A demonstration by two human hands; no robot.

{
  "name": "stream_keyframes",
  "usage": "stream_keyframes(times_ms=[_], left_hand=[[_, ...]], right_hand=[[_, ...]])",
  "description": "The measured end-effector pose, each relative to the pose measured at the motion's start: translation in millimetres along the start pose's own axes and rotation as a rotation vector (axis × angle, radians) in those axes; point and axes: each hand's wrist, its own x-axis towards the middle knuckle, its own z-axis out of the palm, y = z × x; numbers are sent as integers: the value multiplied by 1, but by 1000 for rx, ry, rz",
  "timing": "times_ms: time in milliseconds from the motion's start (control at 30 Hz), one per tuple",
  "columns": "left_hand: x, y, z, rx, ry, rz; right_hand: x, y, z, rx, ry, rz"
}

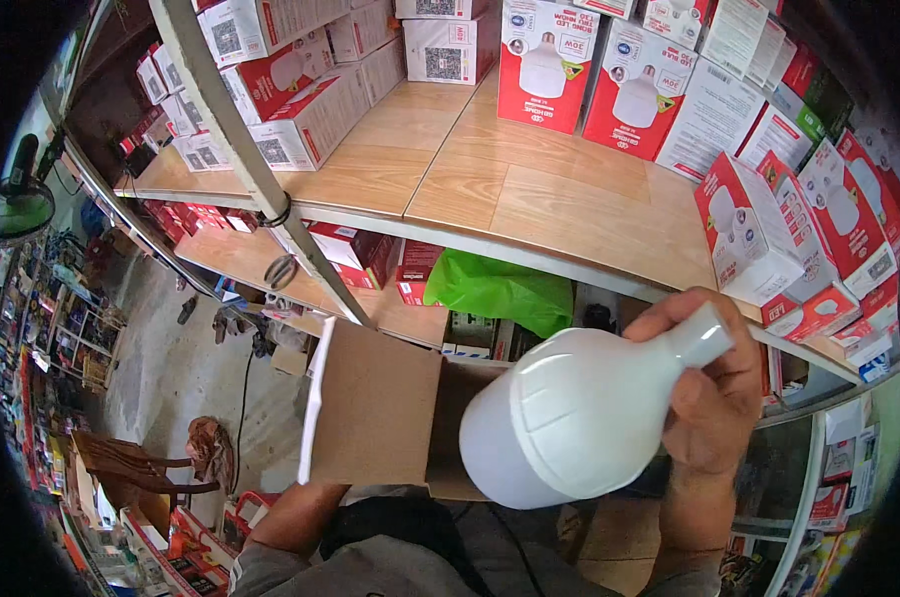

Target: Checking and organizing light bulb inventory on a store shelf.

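My right hand (715,418) grips a large white LED bulb (569,418) by its narrow neck. The bulb lies tilted, its rounded wide end pointing down to the left and its base up to the right. Behind the wide end is an open cardboard box (375,410), brown inside, with a flap standing out to the left. Part of the box's opening is covered by the bulb. My left hand is hidden behind the box; only the forearm (298,515) shows below it.
A wood-patterned shelf (450,164) ahead carries red and white LED bulb boxes (547,67). A slanted metal post (248,157) crosses on the left. A bright green plastic bag (502,291) lies on the lower shelf. A wooden chair (136,466) stands on the floor at left.
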Motion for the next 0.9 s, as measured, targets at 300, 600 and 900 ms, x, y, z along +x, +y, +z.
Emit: stream_keyframes(times_ms=[300,600,900], left_hand=[[-7,-3,15,48,-149,-57],[-4,-6,30,-115,-2,18],[-15,-7,37,-295,59,40]], right_hand=[[-6,16,22,-277,-339,-200],[-14,42,34,-521,-332,-365],[-21,50,23,-640,-669,-299]])
